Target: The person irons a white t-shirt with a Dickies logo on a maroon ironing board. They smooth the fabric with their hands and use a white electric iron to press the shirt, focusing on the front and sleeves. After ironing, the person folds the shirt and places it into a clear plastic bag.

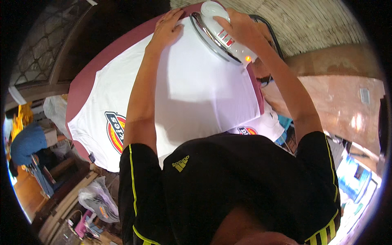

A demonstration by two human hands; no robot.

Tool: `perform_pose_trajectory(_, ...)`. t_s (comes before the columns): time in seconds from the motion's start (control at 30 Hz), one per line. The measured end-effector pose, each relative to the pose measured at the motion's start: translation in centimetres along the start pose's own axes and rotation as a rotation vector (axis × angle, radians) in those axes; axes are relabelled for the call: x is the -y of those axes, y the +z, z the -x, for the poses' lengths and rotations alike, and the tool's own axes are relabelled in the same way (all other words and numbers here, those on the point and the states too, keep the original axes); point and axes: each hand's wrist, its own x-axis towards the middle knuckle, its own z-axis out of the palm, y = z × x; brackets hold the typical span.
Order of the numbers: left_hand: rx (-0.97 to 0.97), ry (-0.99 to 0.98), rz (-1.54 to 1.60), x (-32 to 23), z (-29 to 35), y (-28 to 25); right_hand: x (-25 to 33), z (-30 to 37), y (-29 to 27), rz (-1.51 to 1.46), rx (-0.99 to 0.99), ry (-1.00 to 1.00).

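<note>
A white sleeveless shirt (183, 81) with a colourful printed logo lies spread over a maroon-covered ironing board (87, 87). My right hand (245, 30) is wrapped round the handle of a white clothes iron (222, 36) near the shirt's far right edge. The iron's shiny soleplate edge faces left, and a small orange light glows at its near end. To the left of the iron, my left hand (167, 30) lies on the cloth at the far edge, its fingers stretched out.
Part of another white printed garment (263, 124) hangs at the board's near right. A dark cord loops beside the iron. Brown wooden panelling (339, 102) stands on the right, with a blue water jug (354, 177) below. Plastic-wrapped clothing (100, 200) lies at the lower left.
</note>
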Motion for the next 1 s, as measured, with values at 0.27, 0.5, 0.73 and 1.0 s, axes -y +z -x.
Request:
perform_pose_trajectory(0.27, 0.161, -0.400, -0.460, 3.3, 13.8, -19.1, -0.8, -5.6, -0.9, -0.057, 0.206, -0.420)
perform_pose_trajectory(0.5, 0.144, -0.499, -0.189, 6.7, 16.6, -22.1, 4.8, -8.3, 2.1, -0.080, 0.213, -0.640)
perform_pose_trajectory(0.73, -0.037, -0.807, -0.035, 5.5, 16.8, -22.3, 12.8, -10.3, 5.4, -0.033, 0.201, -0.808)
perform_pose_trajectory(1.0, -0.138, -0.561, 0.034, 7.4, 19.2, -22.5, 21.6, -11.1, 8.3, -0.120, 0.228, -0.795)
